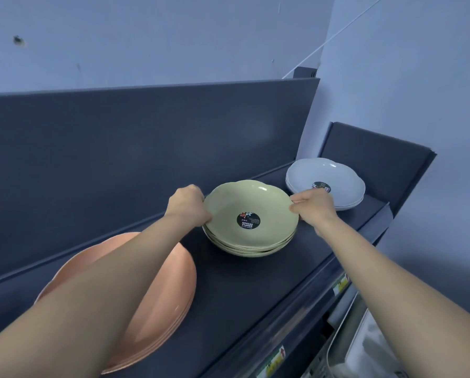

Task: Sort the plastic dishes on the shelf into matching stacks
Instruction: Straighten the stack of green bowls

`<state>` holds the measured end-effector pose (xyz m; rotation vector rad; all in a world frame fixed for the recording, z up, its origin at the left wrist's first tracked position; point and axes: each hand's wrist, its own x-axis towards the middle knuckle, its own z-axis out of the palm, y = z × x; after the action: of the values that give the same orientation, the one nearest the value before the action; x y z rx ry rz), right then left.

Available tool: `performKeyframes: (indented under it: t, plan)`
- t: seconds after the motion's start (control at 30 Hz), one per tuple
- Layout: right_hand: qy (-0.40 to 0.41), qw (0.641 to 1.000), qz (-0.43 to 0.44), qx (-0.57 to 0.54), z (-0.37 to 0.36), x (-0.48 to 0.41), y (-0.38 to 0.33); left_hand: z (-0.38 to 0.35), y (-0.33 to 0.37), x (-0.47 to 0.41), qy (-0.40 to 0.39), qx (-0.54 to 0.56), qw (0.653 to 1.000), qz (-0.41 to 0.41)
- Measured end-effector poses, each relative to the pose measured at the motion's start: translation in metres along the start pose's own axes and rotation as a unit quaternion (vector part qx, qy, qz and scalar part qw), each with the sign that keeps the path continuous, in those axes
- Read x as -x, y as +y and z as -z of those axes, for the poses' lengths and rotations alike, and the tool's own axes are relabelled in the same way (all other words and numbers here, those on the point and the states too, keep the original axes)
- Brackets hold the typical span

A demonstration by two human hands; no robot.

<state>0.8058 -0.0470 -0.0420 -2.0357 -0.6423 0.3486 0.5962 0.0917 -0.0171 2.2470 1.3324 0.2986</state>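
Where a round black sticker (248, 220) sits in the middle of the top green dish, it reads "SIMPLE DESIGN" in white letters, upside down from this view, with a small flower mark beside the words; a like sticker (321, 186) on the white dishes is too small to read. The green stack (251, 227) stands mid-shelf on the dark shelf (228, 290), with the orange stack (157, 296) near and to the left, partly hidden behind the left forearm, and the white stack (327, 181) farther off to the right, apart from the green one. Small tags (274, 360) line the shelf's front edge, their print unreadable. The left hand (188, 204) pinches the green stack's left rim, and the right hand (314, 207) pinches its right rim, thumb on top.
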Motion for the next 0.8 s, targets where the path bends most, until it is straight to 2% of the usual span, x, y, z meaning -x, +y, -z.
performKeyframes:
  t: [0.07, 0.17, 0.37, 0.7, 0.8]
  plan:
    - [-0.006, 0.998, -0.025, -0.061, 0.001, -0.001, 0.003, 0.0, -0.003, -0.004, -0.005, 0.047, 0.999, 0.014]
    - [-0.02, 0.995, -0.039, -0.093, 0.001, 0.0, 0.006, 0.001, -0.007, -0.008, -0.009, 0.105, 0.994, 0.021]
    - [-0.042, 0.993, -0.032, -0.109, 0.005, 0.0, 0.008, -0.003, -0.01, -0.011, -0.015, 0.128, 0.991, 0.023]
    - [-0.044, 0.994, -0.031, -0.097, 0.009, -0.002, 0.007, 0.005, 0.007, -0.007, -0.043, -0.061, 0.997, 0.001]
    - [0.016, 0.997, 0.009, -0.076, 0.024, -0.001, 0.004, 0.005, 0.027, -0.008, 0.007, -0.1, 0.994, -0.048]
